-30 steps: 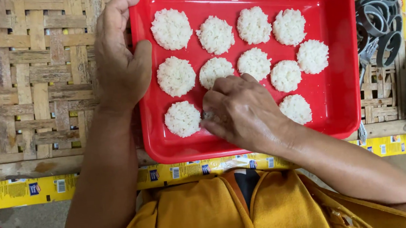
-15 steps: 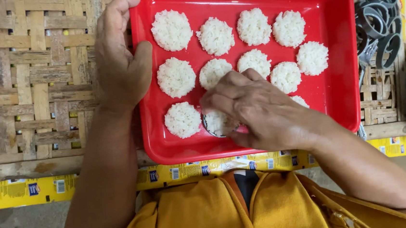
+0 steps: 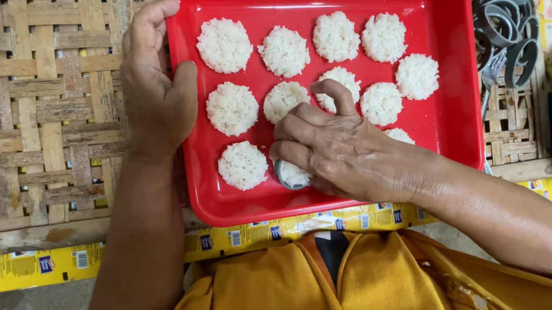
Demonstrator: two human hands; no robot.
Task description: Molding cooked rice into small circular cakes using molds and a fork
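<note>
While the woven bamboo surface (image 3: 36, 115) fills the far left, the left hand (image 3: 156, 95) rests flat against the left wall of the red tray (image 3: 452, 62), fingers open and thumb against the rim, most likely bracing it so it cannot slide. Right of it, flat round rice cakes (image 3: 224, 45) lie in rows on the tray floor, white, grainy and evenly sized, set apart from one another. The right hand (image 3: 341, 150) closes its grip on a small grey ring mould (image 3: 284, 177) at the near row, pressing down on the rice inside it (image 3: 296, 174). Further right, beyond the tray, dark spare rings (image 3: 509, 25) lie heaped.
</note>
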